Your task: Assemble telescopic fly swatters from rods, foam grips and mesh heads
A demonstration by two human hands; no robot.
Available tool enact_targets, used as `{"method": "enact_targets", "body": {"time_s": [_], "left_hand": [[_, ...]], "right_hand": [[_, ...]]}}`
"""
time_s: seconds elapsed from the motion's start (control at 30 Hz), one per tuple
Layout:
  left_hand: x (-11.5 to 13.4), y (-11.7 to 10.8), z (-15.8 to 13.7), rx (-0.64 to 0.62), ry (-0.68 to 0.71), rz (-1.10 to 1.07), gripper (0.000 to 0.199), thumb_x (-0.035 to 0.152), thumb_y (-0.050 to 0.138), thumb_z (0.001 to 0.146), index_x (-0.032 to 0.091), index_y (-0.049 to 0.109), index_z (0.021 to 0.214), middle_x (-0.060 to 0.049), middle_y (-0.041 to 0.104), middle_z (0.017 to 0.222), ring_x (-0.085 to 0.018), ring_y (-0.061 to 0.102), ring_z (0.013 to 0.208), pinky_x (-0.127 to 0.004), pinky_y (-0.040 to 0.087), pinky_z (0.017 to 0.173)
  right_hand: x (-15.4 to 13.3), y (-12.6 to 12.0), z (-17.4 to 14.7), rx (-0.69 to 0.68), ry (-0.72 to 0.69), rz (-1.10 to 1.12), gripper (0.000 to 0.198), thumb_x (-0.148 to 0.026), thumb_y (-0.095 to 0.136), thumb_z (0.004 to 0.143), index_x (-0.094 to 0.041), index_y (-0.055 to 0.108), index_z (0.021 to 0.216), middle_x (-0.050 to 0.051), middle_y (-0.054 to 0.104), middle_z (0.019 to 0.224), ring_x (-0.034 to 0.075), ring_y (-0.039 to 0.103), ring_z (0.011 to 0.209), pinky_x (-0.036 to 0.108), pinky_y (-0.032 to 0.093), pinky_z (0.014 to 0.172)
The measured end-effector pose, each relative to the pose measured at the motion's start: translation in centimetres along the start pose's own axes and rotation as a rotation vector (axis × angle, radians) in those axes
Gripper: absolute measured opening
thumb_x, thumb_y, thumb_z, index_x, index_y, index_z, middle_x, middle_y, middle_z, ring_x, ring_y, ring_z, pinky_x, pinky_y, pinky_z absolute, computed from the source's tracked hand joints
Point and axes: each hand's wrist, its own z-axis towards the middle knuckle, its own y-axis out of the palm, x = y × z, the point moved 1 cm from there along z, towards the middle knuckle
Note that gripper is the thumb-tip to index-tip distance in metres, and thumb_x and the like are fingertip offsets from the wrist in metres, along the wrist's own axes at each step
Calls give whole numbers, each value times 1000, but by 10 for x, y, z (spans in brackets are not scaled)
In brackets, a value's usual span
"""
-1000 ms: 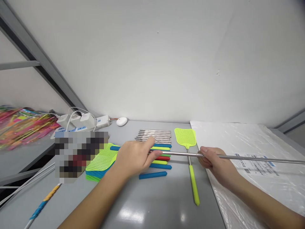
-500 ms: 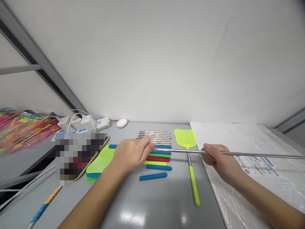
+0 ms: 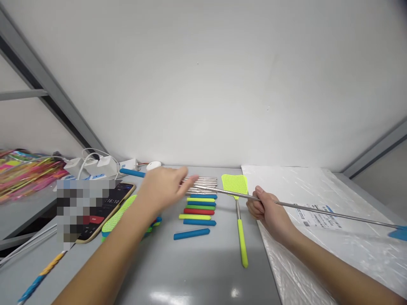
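A fly swatter with its long metal rod (image 3: 229, 193) drawn out stretches across the view. Its blue handle sticks out left of my left hand (image 3: 165, 186), which closes around the handle end; its thumb lies outstretched along the rod. My right hand (image 3: 267, 207) grips the rod farther along, in a fist. Part of the blue swatter head (image 3: 399, 233) shows at the right edge. Below the rod, a lime fly swatter (image 3: 235, 184) lies on the table. Beside it are several coloured handle sleeves (image 3: 199, 211) in a column, with short metal rods (image 3: 206, 182) behind.
Stacked swatter heads (image 3: 119, 216) lie left, partly behind my left arm, beside a phone (image 3: 124, 192). Behind stand a power strip with white chargers (image 3: 108, 165). A plastic-wrapped white package (image 3: 295, 182) covers the right side. A wall closes off the back.
The rod now slants down to the right, and the blue head has come into view. My left hand has moved left and up, showing more blue handle. The whole view shifted slightly.
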Motion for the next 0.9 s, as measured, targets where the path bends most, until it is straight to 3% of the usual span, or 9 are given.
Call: {"method": "enact_targets", "body": {"time_s": [0.17,0.27,0.47,0.9], "left_hand": [[77,-4,10,-57,304,-100,59,60,18,97,20,58,81,-5,68,67,-23,64,61,-28,27,51],[94,1,10,-88,340,-111,56,59,18,98,19,57,88,-6,68,67,-23,65,60,-28,30,50],[69,15,-4,-89,292,-93,46,56,24,98,20,51,103,-3,68,66,-25,65,56,-29,25,44],[7,28,-30,10,235,-71,38,47,29,98,21,47,76,1,60,56,-18,55,49,-29,21,48]], "right_hand": [[1,5,-2,-50,-12,-23,54,-56,41,94,-22,26,55,-7,21,52,10,17,49,29,15,50],[-1,3,-5,0,-29,-78,53,-55,41,94,-22,26,56,-7,20,53,10,17,51,29,15,50],[-4,7,-10,24,-27,-282,54,-57,40,94,-21,27,55,-6,22,52,10,18,51,30,14,50],[-1,-3,-6,53,43,-132,55,-56,47,92,-23,21,56,-6,16,56,10,14,53,30,13,51]]}}
